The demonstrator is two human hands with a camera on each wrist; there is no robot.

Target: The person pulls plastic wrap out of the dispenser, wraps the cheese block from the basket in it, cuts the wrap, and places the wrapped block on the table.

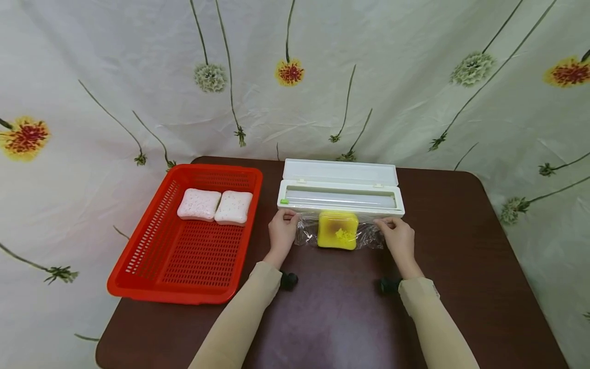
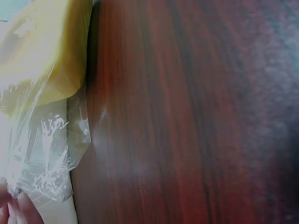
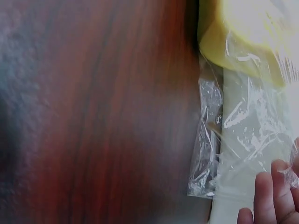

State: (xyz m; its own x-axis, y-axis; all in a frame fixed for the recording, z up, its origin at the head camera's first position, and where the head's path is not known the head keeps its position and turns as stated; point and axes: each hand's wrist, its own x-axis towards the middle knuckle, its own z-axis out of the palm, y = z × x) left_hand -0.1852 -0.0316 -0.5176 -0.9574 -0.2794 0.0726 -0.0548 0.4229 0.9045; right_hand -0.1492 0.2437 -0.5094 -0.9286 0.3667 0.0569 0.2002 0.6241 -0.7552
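A yellow, rounded block with a browned top [image 1: 338, 230], like a toy slice of bread, lies under clear plastic wrap [image 1: 304, 230] at the front edge of a white wrap dispenser [image 1: 341, 207]. My left hand [image 1: 282, 231] pinches the wrap to the left of the block; its fingertips [image 2: 25, 207] show at the corner of the left wrist view. On the other side, my right hand [image 1: 399, 238] pinches the wrap's right part, and its fingers [image 3: 265, 198] appear in the right wrist view. Crumpled film stretches from the block towards both hands.
The dispenser's lid [image 1: 340, 171] stands open behind a film roll [image 1: 341, 198]. At the left, a red plastic basket [image 1: 184, 292] holds two white speckled blocks [image 1: 199, 204]. Behind the dark brown table [image 1: 461, 230] hangs a flowered cloth [image 1: 369, 66].
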